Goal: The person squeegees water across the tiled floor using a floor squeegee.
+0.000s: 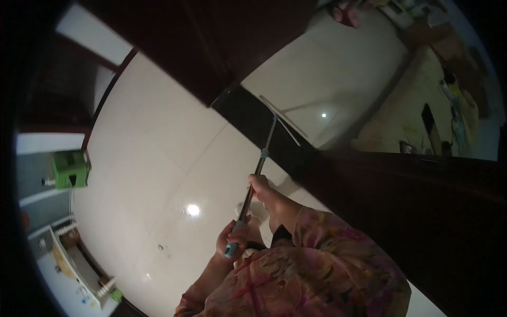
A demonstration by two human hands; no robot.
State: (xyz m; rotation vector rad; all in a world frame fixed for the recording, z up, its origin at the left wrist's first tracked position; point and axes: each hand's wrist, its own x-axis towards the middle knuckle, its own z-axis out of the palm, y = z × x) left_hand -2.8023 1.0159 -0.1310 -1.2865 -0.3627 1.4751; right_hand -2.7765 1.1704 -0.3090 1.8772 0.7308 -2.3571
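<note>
A long-handled floor squeegee (270, 138) with a metal pole and light blue fittings runs away from me. Its thin straight head (288, 130) lies across the doorway, over the dark threshold strip (245, 112) and the edge of the pale floor beyond. My left hand (231, 238) is wrapped round the blue grip at the near end of the pole. Farther up, my right hand (259, 187) is closed on the pole's middle. Floral sleeves and clothing fill the lower part of the view.
Dark wooden panels (211, 42) flank the doorway. A green stool (70, 170) stands at the left, with a white rack-like piece (68, 269) below it. Pale tiles (158, 142) reflect a lamp. Clutter, including a dark upright object (430, 127), is at the far right.
</note>
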